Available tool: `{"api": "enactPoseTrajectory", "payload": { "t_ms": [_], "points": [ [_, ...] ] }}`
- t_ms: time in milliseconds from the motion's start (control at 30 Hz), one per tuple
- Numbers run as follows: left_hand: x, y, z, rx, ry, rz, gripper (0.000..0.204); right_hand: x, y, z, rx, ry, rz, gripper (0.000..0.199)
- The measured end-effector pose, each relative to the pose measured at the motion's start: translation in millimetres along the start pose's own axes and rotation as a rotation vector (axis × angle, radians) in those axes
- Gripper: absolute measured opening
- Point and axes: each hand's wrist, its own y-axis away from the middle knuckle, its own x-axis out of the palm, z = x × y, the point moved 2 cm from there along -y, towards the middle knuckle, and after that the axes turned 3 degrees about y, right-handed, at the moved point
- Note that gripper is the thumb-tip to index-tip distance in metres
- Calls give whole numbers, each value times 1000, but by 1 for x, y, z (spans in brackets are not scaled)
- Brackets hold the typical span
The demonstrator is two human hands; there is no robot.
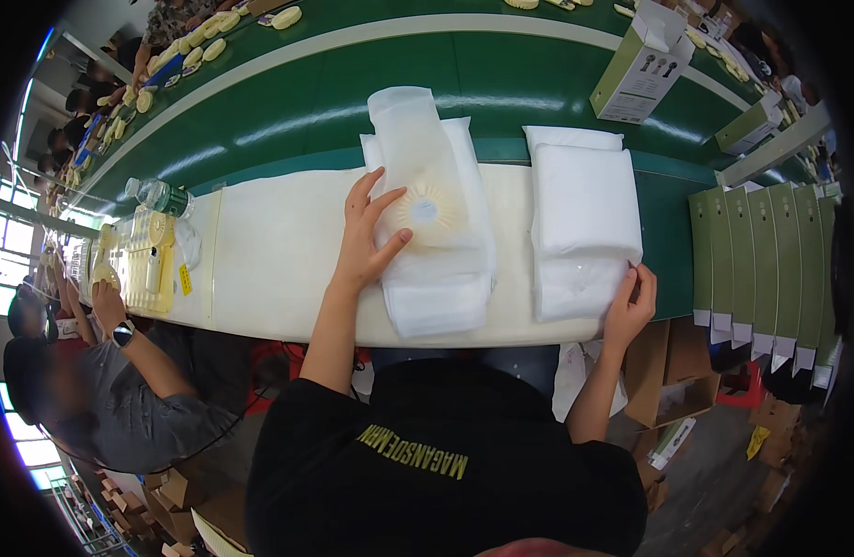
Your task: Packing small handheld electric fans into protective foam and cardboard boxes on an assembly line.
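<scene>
A cream round fan with a ribbed grille (427, 212) lies inside a translucent white bag (404, 116), on a pile of flat white bags (436, 306). My left hand (364, 232) rests at the left side of this fan, its fingers spread and the fingertips against the bag. To the right is a second stack of white bags (585, 200), with the upper ones folded over. At that stack's lower right corner, my right hand (629, 308) pinches the edge of a bag between thumb and fingers.
Green-and-white cartons (761, 260) stand in a row at the right, and a taller box (640, 70) is on the green conveyor (334, 84). Leftward are a plastic bottle (158, 195) and a yellow tray (153, 251), where a co-worker's hand (107, 302) is busy. Fan parts line the far belt.
</scene>
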Motion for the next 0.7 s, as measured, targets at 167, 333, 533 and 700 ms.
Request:
{"api": "enactPoseTrajectory", "payload": {
  "t_ms": [167,333,533,700],
  "points": [
    [1,-1,5,-20,-14,2,58,1,1,-1,-11,-4,-1,17],
    [1,-1,2,-26,-18,21,63,1,0,1,-5,-6,0,17],
    [1,-1,-2,-27,-11,34,75,1,0,-1,-19,0,-7,17],
    [0,-1,-2,-39,-11,36,78,1,0,0,-18,4,-15,17]
  ]
}}
